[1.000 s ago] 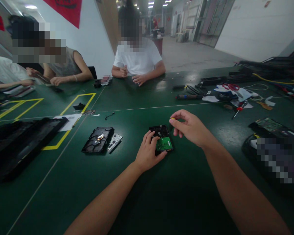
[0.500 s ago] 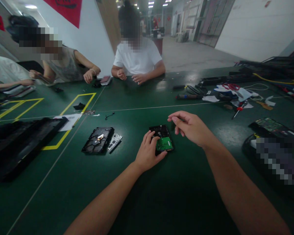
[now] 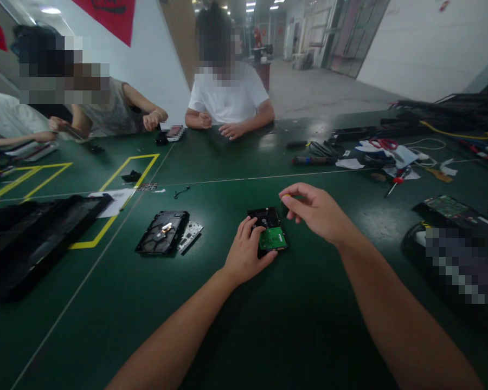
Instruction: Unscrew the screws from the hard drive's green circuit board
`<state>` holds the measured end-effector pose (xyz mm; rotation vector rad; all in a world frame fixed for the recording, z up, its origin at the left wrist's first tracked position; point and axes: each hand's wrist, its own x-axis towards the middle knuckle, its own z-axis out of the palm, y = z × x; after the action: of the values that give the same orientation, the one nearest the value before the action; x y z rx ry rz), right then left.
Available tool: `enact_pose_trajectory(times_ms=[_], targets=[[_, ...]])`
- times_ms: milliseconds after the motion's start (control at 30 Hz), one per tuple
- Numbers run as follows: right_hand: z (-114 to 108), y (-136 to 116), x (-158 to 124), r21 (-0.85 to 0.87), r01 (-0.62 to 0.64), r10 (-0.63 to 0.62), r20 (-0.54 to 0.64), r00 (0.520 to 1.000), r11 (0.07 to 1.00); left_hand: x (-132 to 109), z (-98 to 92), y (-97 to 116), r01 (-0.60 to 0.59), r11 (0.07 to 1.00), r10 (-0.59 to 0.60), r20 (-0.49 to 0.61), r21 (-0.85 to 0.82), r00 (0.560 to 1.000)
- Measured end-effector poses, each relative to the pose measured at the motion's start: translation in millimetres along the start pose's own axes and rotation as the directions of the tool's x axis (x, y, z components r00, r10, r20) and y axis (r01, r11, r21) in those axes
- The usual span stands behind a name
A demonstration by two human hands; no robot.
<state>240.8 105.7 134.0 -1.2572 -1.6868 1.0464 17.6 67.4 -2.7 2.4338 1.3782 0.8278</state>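
A hard drive with a green circuit board lies on the green table in front of me. My left hand grips it from the left, fingers over its top and thumb along the near edge. Just above its far right corner is my right hand, with thumb and fingertips pinched together. Between them shows a small dark thing with a yellowish end, apparently a screwdriver, mostly hidden by the fingers. Left of the drive lie a black drive casing and a thin silver metal plate.
A long black plastic housing lies at the left. On the right are a red-handled screwdriver, gloves and cables, and a circuit board. Several people sit across the table, one in a white shirt.
The fingers of my right hand have shifted slightly, and the yellowish end now shows between them. My left hand and the hard drive stay put.
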Motion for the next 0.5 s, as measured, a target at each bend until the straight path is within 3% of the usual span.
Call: enact_pose_trajectory(times_ms=[233,400,500], targets=[[-0.6,-0.1,-0.1,-0.087,0.017,-0.019,-0.023,1.000,0.996,0.0,0.8,-0.6,-0.001,1.000,0.001,-0.007,0.004,1.000],[3.6,2.7,-0.2,0.022,-0.046,0.046,-0.031,0.998,0.999,0.3,-0.1,0.2,0.000,1.000,0.000,-0.004,0.002,1.000],[3.1,3.1,0.7,0.088,-0.020,0.021,-0.014,1.000,0.996,0.4,0.5,0.2,0.001,1.000,-0.001,-0.005,0.000,1.000]])
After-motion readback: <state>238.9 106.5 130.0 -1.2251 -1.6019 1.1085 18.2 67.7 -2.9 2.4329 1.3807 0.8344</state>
